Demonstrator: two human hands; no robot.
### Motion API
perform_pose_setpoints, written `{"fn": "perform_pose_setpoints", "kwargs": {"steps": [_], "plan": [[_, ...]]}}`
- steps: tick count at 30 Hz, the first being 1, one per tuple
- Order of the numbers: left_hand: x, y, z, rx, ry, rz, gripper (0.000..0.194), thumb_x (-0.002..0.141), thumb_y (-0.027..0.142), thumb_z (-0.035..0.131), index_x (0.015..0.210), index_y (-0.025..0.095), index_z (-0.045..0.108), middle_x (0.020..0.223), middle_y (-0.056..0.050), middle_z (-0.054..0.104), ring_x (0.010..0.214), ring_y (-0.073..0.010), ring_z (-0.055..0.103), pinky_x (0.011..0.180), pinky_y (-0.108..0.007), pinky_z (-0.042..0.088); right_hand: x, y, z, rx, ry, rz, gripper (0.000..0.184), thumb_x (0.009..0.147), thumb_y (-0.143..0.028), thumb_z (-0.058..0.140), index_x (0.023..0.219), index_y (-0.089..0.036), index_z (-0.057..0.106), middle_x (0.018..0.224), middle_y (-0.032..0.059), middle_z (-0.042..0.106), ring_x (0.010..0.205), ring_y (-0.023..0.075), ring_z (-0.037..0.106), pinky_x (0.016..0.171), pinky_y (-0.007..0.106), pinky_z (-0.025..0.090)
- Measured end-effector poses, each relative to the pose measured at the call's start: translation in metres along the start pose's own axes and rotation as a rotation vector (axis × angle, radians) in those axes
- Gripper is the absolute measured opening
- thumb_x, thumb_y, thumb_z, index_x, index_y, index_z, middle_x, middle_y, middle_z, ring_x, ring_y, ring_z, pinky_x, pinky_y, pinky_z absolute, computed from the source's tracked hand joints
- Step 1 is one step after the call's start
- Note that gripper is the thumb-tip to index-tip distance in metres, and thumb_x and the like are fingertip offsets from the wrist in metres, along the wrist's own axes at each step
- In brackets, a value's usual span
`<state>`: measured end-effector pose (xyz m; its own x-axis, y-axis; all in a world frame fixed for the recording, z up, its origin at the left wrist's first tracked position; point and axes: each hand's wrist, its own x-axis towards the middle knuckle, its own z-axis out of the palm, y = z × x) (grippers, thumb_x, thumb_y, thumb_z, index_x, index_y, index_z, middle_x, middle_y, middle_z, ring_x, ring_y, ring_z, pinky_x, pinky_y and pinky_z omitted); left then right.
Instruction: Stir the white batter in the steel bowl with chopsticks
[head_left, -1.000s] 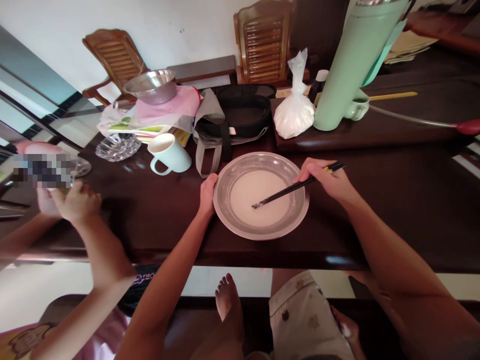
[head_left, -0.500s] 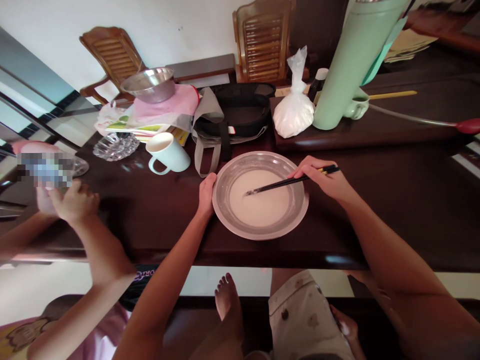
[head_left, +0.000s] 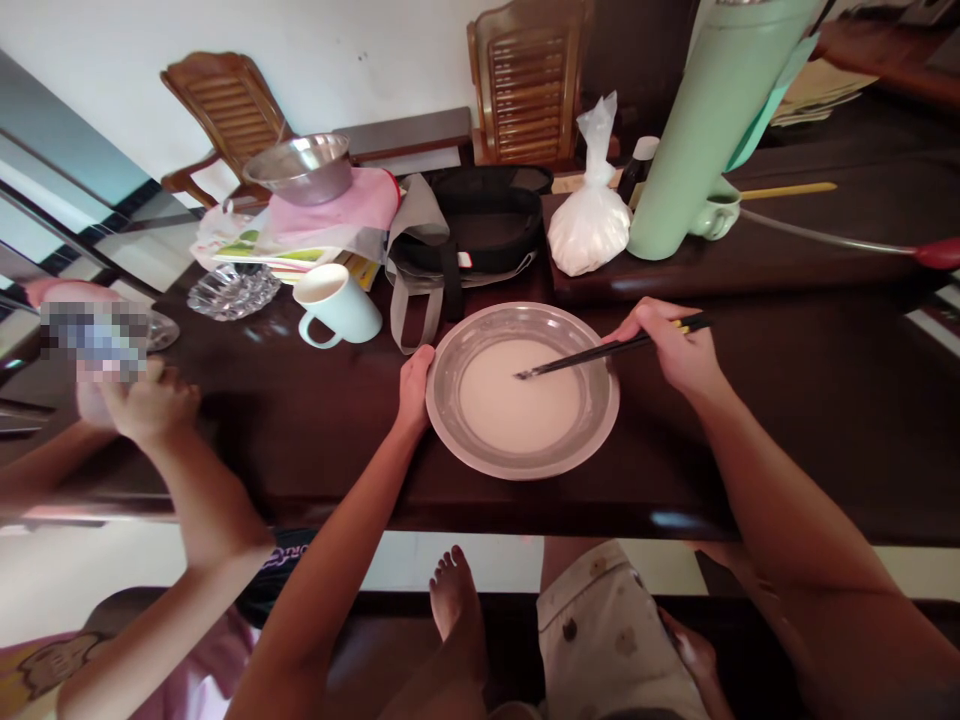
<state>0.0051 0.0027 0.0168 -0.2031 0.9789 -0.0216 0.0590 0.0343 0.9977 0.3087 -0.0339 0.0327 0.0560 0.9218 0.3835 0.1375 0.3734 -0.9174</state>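
While gripping chopsticks (head_left: 585, 357) in right hand (head_left: 682, 345), tips (head_left: 523, 375) to its left at the pale liquid (head_left: 517, 415), brace bowl (head_left: 521, 461) just right of left hand (head_left: 414, 390), clasping rim (head_left: 523, 475) there, and stir slow, low circles.

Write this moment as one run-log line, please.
left hand: holding bowl at left rim | right hand: holding chopsticks, tips inside bowl | pale liquid: in bowl
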Motion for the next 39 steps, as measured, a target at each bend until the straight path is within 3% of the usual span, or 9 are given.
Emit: {"fn": "perform_pose_setpoints", "kwargs": {"steps": [6, 9, 12, 15, 18, 23, 29, 35, 39], "plan": [[-0.0002, 0.0000, 0.0001, -0.006, -0.001, -0.007, 0.039, 0.086, 0.018, 0.049, 0.049, 0.019, 0.037, 0.055, 0.004, 0.033, 0.055, -0.0099, 0.029, 0.053, -0.021, 0.033, -0.0023, -0.0021, 0.0036, 0.000, -0.188, 0.025, 0.032, 0.090, -0.045, 0.059, 0.067, -0.026, 0.073, 0.073, 0.0015, 0.071, 0.072, 0.0196, 0.070, 0.074, 0.037, 0.054], [-0.0004, 0.0003, 0.0005, -0.007, 0.005, -0.012, 0.039, 0.086, 0.018, 0.050, 0.049, 0.019, 0.036, 0.055, 0.004, 0.033, 0.054, -0.0100, 0.029, 0.053, -0.021, 0.033, -0.0011, -0.0014, 0.0027, -0.087, -0.128, -0.014, 0.029, 0.090, -0.045, 0.060, 0.073, -0.028, 0.075, 0.078, 0.0021, 0.073, 0.079, 0.0212, 0.070, 0.080, 0.040, 0.053], [-0.0006, 0.0011, 0.0008, -0.007, 0.009, -0.010, 0.039, 0.085, 0.018, 0.050, 0.049, 0.019, 0.036, 0.055, 0.004, 0.034, 0.054, -0.0101, 0.029, 0.053, -0.021, 0.032, 0.0004, 0.0008, -0.0015, -0.012, -0.013, -0.019, 0.035, 0.090, -0.046, 0.058, 0.065, -0.027, 0.072, 0.067, 0.0018, 0.069, 0.068, 0.0198, 0.068, 0.071, 0.038, 0.053], [-0.0007, 0.0015, 0.0007, -0.003, 0.004, -0.005, 0.039, 0.085, 0.017, 0.050, 0.049, 0.019, 0.036, 0.054, 0.004, 0.033, 0.054, -0.0102, 0.028, 0.053, -0.021, 0.032, -0.0007, 0.0000, -0.0003, 0.057, -0.095, 0.007, 0.037, 0.090, -0.046, 0.058, 0.061, -0.026, 0.070, 0.064, 0.0013, 0.066, 0.062, 0.0182, 0.067, 0.066, 0.036, 0.053], [-0.0004, 0.0010, 0.0002, -0.002, -0.002, 0.001, 0.039, 0.086, 0.017, 0.049, 0.049, 0.019, 0.035, 0.054, 0.004, 0.032, 0.055, -0.0101, 0.028, 0.052, -0.021, 0.031, -0.0019, -0.0025, 0.0039, -0.034, -0.185, 0.001, 0.031, 0.090, -0.044, 0.059, 0.069, -0.027, 0.074, 0.075, 0.0018, 0.070, 0.075, 0.0196, 0.069, 0.075, 0.037, 0.054], [0.0005, 0.0001, 0.0003, 0.000, -0.001, -0.005, 0.039, 0.086, 0.018, 0.049, 0.049, 0.019, 0.036, 0.055, 0.004, 0.033, 0.055, -0.0102, 0.028, 0.054, -0.021, 0.033, 0.0006, -0.0015, 0.0004, 0.016, -0.011, -0.021, 0.034, 0.090, -0.043, 0.059, 0.064, -0.025, 0.071, 0.066, 0.0012, 0.068, 0.067, 0.0182, 0.068, 0.071, 0.035, 0.053], [-0.0006, 0.0006, 0.0006, -0.013, -0.001, -0.011, 0.040, 0.087, 0.017, 0.049, 0.049, 0.019, 0.035, 0.055, 0.004, 0.032, 0.054, -0.0105, 0.028, 0.052, -0.021, 0.031, -0.0014, -0.0019, 0.0030, -0.035, -0.198, 0.010, 0.031, 0.091, -0.043, 0.058, 0.069, -0.026, 0.072, 0.073, 0.0018, 0.071, 0.077, 0.0201, 0.069, 0.076, 0.037, 0.054], [0.0005, -0.0018, -0.0003, -0.020, -0.020, 0.013, 0.039, 0.086, 0.017, 0.048, 0.050, 0.019, 0.036, 0.055, 0.004, 0.032, 0.055, -0.0108, 0.028, 0.053, -0.021, 0.032, 0.0009, 0.0009, -0.0046, 0.056, -0.036, -0.038, 0.035, 0.091, -0.041, 0.058, 0.064, -0.023, 0.070, 0.065, 0.0019, 0.066, 0.065, 0.0167, 0.067, 0.070, 0.034, 0.052], [0.0004, -0.0008, 0.0000, -0.010, -0.022, 0.016, 0.039, 0.086, 0.016, 0.047, 0.049, 0.019, 0.035, 0.054, 0.004, 0.031, 0.055, -0.0108, 0.027, 0.053, -0.021, 0.032, -0.0011, -0.0034, -0.0002, 0.032, -0.189, 0.027, 0.034, 0.090, -0.044, 0.058, 0.065, -0.024, 0.071, 0.071, 0.0021, 0.069, 0.070, 0.0183, 0.068, 0.072, 0.035, 0.054]]}}
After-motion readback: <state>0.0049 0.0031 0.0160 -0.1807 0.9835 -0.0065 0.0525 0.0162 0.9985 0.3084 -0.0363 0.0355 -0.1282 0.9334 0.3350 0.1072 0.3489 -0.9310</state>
